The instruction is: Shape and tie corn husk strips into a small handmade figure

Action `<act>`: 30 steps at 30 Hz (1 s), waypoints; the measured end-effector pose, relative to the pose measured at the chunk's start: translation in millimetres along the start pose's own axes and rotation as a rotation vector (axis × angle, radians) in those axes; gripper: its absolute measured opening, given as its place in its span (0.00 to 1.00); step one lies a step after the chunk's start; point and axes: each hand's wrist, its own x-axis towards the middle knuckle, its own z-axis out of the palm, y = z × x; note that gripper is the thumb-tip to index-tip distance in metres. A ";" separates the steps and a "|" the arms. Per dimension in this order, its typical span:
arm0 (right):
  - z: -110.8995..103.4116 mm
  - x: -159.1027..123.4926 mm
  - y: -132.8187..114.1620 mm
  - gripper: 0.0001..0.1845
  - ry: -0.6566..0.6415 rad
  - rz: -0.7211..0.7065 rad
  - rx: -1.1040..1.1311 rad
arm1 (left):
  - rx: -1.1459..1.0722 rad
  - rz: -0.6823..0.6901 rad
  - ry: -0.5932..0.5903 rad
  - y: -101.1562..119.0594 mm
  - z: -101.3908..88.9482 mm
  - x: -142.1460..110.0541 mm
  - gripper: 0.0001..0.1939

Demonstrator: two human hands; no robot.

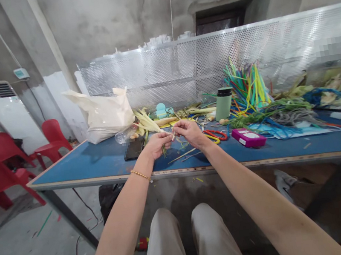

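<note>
Over the front part of the blue table, my left hand [157, 144] is closed around a bundle of pale yellow-green corn husk [147, 122]. The husk leaves fan out up and to the left from behind the fingers, and thin green strands hang below. My right hand [191, 133], right beside it, is pinched at the near end of the bundle; what exactly lies between its fingertips is too small to make out. Just right of the right hand lie scissors with red and yellow handles [217, 134]. A dark flat device [134, 148] rests left of my left hand.
A cream plastic bag [108, 115] stands at the back left of the table [76, 166]. Toward the right are a green cup with a black lid [223, 104], a purple box [249, 137], colourful strips [253, 88] and green strands [264, 115]. A perforated metal screen [154, 67] runs behind.
</note>
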 end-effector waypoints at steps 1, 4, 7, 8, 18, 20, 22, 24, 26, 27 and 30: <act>0.1 0.3 0.4 0.18 0.005 -0.005 -0.018 | 0.010 0.005 0.007 -0.4 -0.1 0.3 0.17; 0.7 0.5 0.8 0.18 0.009 -0.014 -0.063 | 0.036 0.011 0.014 -1.6 -0.4 1.1 0.19; 1.1 0.2 0.6 0.17 0.008 -0.016 -0.086 | 0.079 0.020 0.010 -2.9 -0.1 2.2 0.21; 1.2 0.2 0.6 0.17 0.009 -0.017 -0.091 | 0.097 0.028 0.014 -3.3 0.3 2.7 0.21; -0.7 1.8 1.9 0.16 0.030 -0.035 -0.124 | 0.151 0.136 0.110 -3.3 4.5 4.4 0.20; -1.6 2.0 1.7 0.15 0.074 -0.056 -0.146 | 0.127 0.164 0.139 -2.9 3.5 5.3 0.19; -2.3 2.0 2.0 0.16 0.113 -0.079 -0.171 | 0.117 0.181 0.166 -2.9 2.2 6.6 0.18; -2.5 2.1 2.9 0.16 0.108 -0.084 -0.194 | 0.123 0.186 0.185 -3.3 1.2 7.6 0.17; -2.2 2.2 4.3 0.18 0.085 -0.064 -0.209 | 0.133 0.191 0.197 -3.9 0.7 8.2 0.17; -1.9 2.1 4.9 0.18 0.075 -0.048 -0.211 | 0.141 0.195 0.198 -4.2 0.6 8.2 0.17; -0.8 1.5 6.2 0.17 0.058 -0.006 -0.208 | 0.181 0.206 0.191 -5.3 0.5 8.0 0.18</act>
